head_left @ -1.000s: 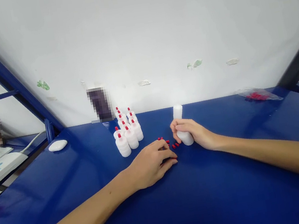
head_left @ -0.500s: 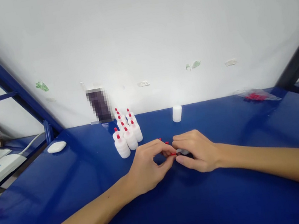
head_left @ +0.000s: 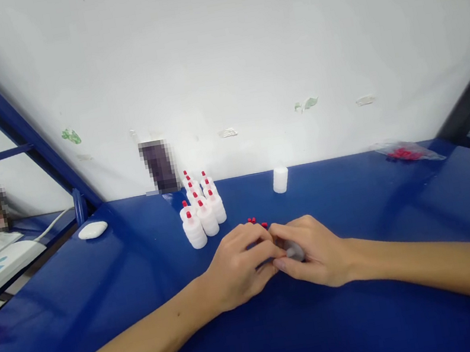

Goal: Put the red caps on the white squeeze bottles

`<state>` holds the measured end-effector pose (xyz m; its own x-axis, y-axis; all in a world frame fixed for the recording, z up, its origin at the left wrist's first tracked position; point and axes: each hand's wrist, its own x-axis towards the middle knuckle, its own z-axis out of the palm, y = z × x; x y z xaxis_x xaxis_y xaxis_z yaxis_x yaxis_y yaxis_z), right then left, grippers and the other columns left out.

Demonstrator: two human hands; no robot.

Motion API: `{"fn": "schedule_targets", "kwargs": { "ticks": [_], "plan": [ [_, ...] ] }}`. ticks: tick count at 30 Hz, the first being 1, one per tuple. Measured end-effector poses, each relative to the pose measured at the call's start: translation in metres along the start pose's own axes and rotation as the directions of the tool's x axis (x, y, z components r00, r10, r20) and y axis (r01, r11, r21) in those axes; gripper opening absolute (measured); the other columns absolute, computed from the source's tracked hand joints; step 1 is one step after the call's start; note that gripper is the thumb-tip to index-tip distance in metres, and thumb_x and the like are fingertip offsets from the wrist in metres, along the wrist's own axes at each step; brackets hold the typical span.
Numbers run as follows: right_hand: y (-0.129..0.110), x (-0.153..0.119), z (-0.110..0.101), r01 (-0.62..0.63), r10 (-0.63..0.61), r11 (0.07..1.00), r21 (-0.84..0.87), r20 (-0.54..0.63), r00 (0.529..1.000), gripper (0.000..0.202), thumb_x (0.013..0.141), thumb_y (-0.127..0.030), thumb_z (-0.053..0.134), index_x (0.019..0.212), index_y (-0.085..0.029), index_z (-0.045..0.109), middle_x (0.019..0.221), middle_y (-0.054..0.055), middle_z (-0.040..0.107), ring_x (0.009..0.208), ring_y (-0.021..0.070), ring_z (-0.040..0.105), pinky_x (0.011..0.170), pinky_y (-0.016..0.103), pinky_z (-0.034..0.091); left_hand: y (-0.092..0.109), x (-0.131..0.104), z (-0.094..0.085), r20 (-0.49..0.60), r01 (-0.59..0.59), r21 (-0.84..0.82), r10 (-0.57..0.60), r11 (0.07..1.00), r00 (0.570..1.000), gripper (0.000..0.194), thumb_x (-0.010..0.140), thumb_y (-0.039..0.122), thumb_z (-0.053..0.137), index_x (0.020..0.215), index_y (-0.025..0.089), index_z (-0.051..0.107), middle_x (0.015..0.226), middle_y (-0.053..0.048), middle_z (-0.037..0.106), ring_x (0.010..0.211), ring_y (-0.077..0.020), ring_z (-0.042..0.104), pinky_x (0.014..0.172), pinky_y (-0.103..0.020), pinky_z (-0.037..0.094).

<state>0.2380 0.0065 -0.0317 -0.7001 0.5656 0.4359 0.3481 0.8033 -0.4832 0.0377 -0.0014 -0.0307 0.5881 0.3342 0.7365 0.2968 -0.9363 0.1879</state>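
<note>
Between the thumb and fingers of my right hand (head_left: 313, 250) is a translucent whitish nozzle top (head_left: 294, 251), its body partly covered. My left hand (head_left: 243, 264) meets it from the left, its fingers closed together close to the nozzle's tip. What those left fingers pinch is hidden. Just beyond my fingertips, several small red caps (head_left: 264, 225) lie on the blue table (head_left: 262, 339). To the left stands a cluster of white bottles (head_left: 195, 234) fitted with red-tipped nozzles.
A white bottle without a nozzle (head_left: 280, 180) stands near the wall. A clear bag of red caps (head_left: 405, 153) lies at the back right. On the left are a white rounded object (head_left: 92, 230) and a power strip (head_left: 2, 266). Blue posts frame both sides.
Both hands have come slightly down and closer together. The red cap seen between my left fingers at the nozzle tip is now out of sight. The nozzle top has turned in my right hand.
</note>
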Motion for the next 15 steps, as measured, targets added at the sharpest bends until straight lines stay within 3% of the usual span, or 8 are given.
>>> {"fn": "schedule_targets", "kwargs": {
  "ticks": [3,7,11,15],
  "plan": [
    [0.002,-0.001,0.003,0.041,-0.039,0.996,-0.077,0.031,0.999,0.017,0.082,-0.026,0.049,0.071,-0.022,0.036,0.055,-0.003,0.047,0.047,0.0123,0.036,0.052,0.027,0.026,-0.002,-0.001,0.002,0.072,-0.160,0.193,0.149,0.968,0.986,0.021,0.098,0.018,0.050,0.084,0.016,0.065,0.074,-0.003,0.059,0.065,-0.0135,0.052,0.063,-0.029,0.047],
    [0.005,-0.002,0.005,0.091,-0.088,0.990,-0.107,0.035,0.996,0.013,0.072,-0.022,0.047,0.069,-0.023,0.034,0.051,-0.003,0.045,0.044,0.0125,0.032,0.051,0.028,0.025,0.000,0.001,0.001,0.125,-0.278,0.305,0.252,0.911,0.960,0.022,0.098,0.016,0.047,0.084,0.017,0.064,0.070,-0.001,0.057,0.062,-0.0136,0.048,0.060,-0.029,0.042],
    [0.006,-0.001,0.003,0.124,-0.123,0.991,-0.045,0.026,0.992,0.007,0.081,-0.027,0.047,0.081,-0.022,0.043,0.057,-0.002,0.050,0.047,0.0142,0.038,0.051,0.028,0.027,-0.002,0.004,-0.005,0.165,-0.322,0.332,0.282,0.886,0.945,0.023,0.097,0.013,0.042,0.088,0.017,0.063,0.072,-0.002,0.057,0.062,-0.0137,0.048,0.061,-0.030,0.040],
    [0.006,0.002,-0.002,0.057,-0.058,0.998,0.037,0.040,0.998,0.028,0.093,-0.043,0.045,0.105,-0.018,0.050,0.069,0.000,0.056,0.054,0.0157,0.047,0.055,0.028,0.032,-0.010,0.008,-0.022,0.225,-0.393,0.370,0.329,0.842,0.917,0.022,0.095,0.019,0.044,0.079,0.017,0.059,0.071,-0.003,0.056,0.063,-0.0161,0.047,0.062,-0.033,0.040]
  ]
}}
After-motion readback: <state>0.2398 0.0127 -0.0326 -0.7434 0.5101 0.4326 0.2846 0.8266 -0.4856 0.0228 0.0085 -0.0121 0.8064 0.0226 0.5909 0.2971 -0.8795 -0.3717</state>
